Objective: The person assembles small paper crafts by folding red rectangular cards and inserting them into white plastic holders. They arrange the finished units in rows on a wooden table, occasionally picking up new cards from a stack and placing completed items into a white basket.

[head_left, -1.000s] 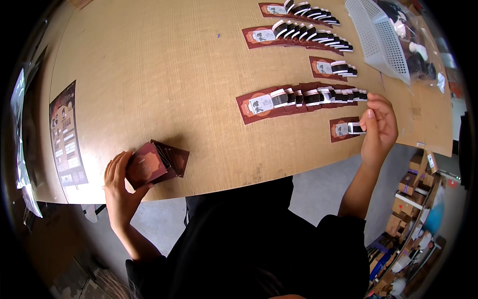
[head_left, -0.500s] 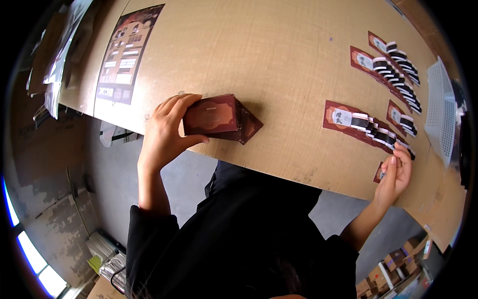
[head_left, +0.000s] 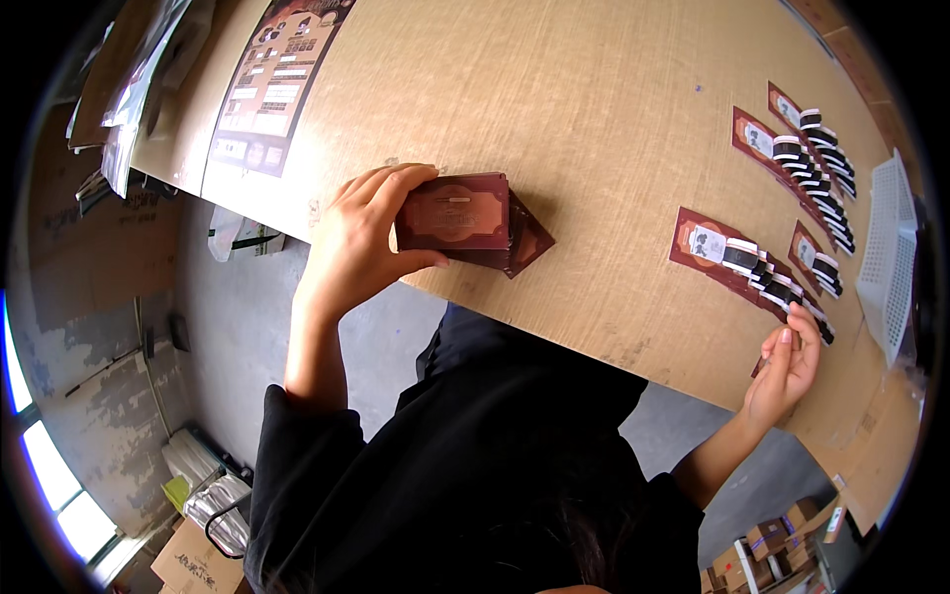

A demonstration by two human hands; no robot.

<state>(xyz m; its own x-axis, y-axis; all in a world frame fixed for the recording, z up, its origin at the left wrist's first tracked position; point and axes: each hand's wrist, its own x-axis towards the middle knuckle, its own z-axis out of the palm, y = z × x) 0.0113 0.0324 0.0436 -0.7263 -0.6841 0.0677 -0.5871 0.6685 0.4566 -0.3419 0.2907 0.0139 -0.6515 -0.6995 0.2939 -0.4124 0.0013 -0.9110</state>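
Note:
My left hand is wrapped round the left end of a stack of dark red cards, fingers on the far edge and thumb on the near one. Lower cards in the stack are turned askew, and a corner sticks out to the right. At the right, my right hand is closed, its thumb and fingers drawn together by the near end of an overlapping row of red cards with black-and-white pieces on them. Whatever lies between those fingertips is too small to make out. A bit of red card shows beside the hand, mostly hidden.
Further rows of similar red cards lie at the far right, with a small group near the white perforated basket. A printed sheet lies far left on the wooden table. Clear plastic bags hang at the left.
The view has shifted a little, so the table's things sit slightly further right. My left hand keeps its hold on the stack. My right hand stays by the row and now covers more of the small card there.

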